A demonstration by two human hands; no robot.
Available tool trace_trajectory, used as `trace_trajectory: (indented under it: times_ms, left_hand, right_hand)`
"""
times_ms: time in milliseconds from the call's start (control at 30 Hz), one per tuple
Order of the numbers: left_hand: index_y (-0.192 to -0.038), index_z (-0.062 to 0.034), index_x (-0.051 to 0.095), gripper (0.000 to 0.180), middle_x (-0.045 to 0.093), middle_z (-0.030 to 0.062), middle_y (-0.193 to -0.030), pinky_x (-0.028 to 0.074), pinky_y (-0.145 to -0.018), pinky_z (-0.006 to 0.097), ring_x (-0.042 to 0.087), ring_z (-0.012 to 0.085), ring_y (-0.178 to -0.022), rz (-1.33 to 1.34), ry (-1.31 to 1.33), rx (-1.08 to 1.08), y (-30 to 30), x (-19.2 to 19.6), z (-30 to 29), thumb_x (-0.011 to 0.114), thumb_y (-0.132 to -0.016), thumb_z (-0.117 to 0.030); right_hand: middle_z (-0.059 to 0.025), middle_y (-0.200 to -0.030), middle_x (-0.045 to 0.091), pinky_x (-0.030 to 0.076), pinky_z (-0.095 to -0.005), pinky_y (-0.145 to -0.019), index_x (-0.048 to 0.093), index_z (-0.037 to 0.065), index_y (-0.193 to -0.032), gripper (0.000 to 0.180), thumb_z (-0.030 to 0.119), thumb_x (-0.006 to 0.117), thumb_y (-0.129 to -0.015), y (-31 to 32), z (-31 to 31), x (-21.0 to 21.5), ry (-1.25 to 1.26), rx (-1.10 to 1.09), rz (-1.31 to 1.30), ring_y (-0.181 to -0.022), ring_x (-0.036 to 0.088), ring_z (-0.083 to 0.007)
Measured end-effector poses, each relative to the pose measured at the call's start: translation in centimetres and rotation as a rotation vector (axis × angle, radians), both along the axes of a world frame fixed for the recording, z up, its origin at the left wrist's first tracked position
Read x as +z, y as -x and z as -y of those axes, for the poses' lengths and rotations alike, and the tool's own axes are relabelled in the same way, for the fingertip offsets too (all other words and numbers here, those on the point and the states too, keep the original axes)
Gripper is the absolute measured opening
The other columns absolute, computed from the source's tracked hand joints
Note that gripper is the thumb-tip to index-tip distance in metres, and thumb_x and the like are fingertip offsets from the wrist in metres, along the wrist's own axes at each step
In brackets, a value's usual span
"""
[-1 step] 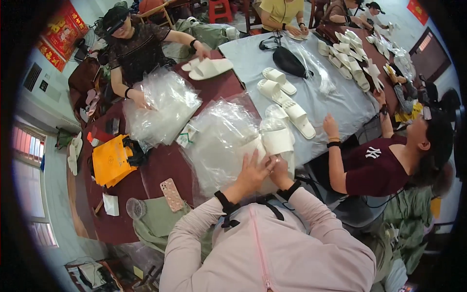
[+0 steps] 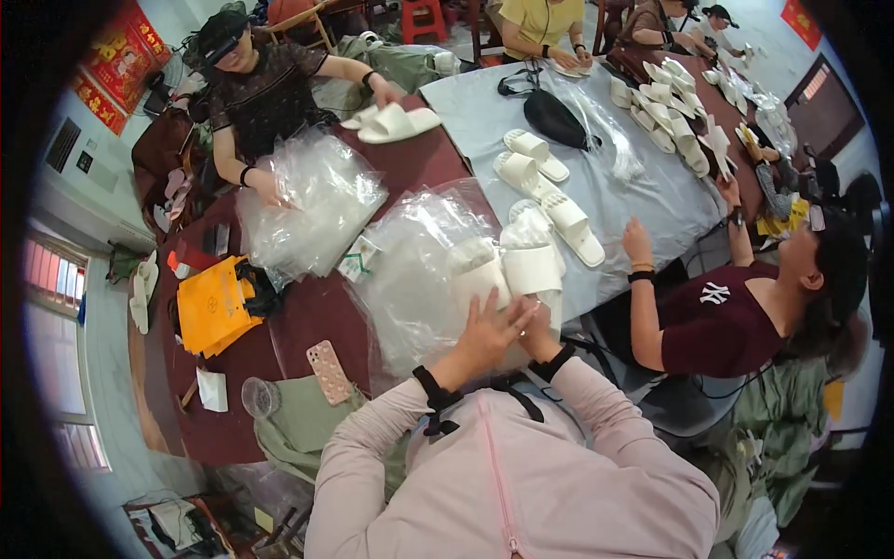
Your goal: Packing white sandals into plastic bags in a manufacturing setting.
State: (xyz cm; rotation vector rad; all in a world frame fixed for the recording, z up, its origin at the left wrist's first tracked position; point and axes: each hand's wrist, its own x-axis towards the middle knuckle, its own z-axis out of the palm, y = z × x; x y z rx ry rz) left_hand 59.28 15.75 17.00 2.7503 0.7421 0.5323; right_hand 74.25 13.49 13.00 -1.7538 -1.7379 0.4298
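Note:
In front of me a cream slipper (image 2: pixel 482 282) lies on a stack of clear plastic bags (image 2: pixel 419 244), beside a second cream slipper (image 2: pixel 534 270). My left hand (image 2: pixel 484 337) is spread over the heel end of the first, fingertips touching it and reaching toward my right hand. Curled at the heel of the second slipper, my right hand (image 2: pixel 537 333) is closed; the left fingers partly cover its fingertips, so what it grips is hidden. More cream slippers (image 2: pixel 568 226) lie just beyond, on a pale grey-blue cloth (image 2: pixel 643 210).
At far left a person in black touches slippers (image 2: pixel 399 123) and another bag pile (image 2: pixel 312 200). Yellow bags (image 2: pixel 216 307), a phone (image 2: pixel 329 373) and a clear cup (image 2: pixel 260 398) lie left. A person in maroon (image 2: pixel 722 317) sits at right, near many slippers (image 2: pixel 666 116).
The slipper under my left hand has shifted slightly away from me, so more of its strap shows. The far-left person's slippers have moved slightly left.

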Motion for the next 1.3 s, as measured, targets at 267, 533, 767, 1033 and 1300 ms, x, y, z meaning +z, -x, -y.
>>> trace_trajectory:
  times_ms: [267,533,767,1033,1300]
  left_hand:
    - [-0.133,-0.0155,0.041,0.051,0.029,0.0112,-0.142,0.010,-0.100,0.065,0.021,0.0435,-0.130,0.038,0.024,-0.036,0.2,4.8,1.2,0.050,-0.083,-0.014]
    - [-0.136,-0.0109,0.033,0.054,0.030,0.0259,-0.135,0.025,-0.099,0.056,0.029,0.0445,-0.125,0.137,-0.279,0.711,8.5,5.6,-0.3,0.048,-0.084,-0.014]
    - [-0.142,-0.0071,0.019,0.077,0.051,0.0095,-0.050,0.040,-0.041,0.037,0.050,0.0255,-0.042,0.096,0.083,0.879,11.3,6.9,5.8,0.051,-0.071,-0.006]
    - [-0.141,-0.0062,0.019,0.076,0.053,0.0110,-0.058,0.043,-0.051,0.036,0.054,0.0250,-0.051,0.512,0.720,0.579,13.3,15.3,13.4,0.053,-0.074,-0.004]
    - [-0.122,-0.0063,0.049,0.031,0.042,-0.0041,-0.054,0.036,-0.044,0.019,0.042,0.0028,-0.047,1.035,0.462,1.619,25.4,20.0,17.5,0.037,-0.094,-0.009]
  right_hand:
    - [-0.0178,-0.082,0.058,0.044,-0.0413,-0.058,0.058,0.006,-0.084,0.016,0.018,0.058,-0.074,3.1,-4.3,5.1,-0.235,0.022,-0.263,-0.071,0.056,-0.0346]
    - [-0.0170,-0.080,0.058,0.041,-0.0392,-0.059,0.058,0.002,-0.086,0.024,0.025,0.052,-0.081,5.2,-6.9,2.6,-0.250,0.122,-0.402,-0.071,0.055,-0.0340]
    - [-0.0138,-0.077,0.060,0.044,-0.0371,-0.065,0.061,0.003,-0.091,0.018,0.014,0.051,-0.082,11.2,-7.0,5.9,-0.031,0.148,-0.684,-0.073,0.058,-0.0321]
    - [-0.0095,-0.119,0.050,0.043,-0.0313,-0.087,0.058,0.002,-0.111,0.032,0.019,0.057,-0.084,17.2,-1.7,9.1,0.774,1.008,-1.122,-0.102,0.052,-0.0173]
    - [-0.0105,-0.131,0.044,0.032,-0.0300,-0.099,0.048,0.002,-0.125,0.035,0.018,0.044,-0.094,22.4,0.9,15.0,0.920,1.735,-0.709,-0.119,0.041,-0.0186]
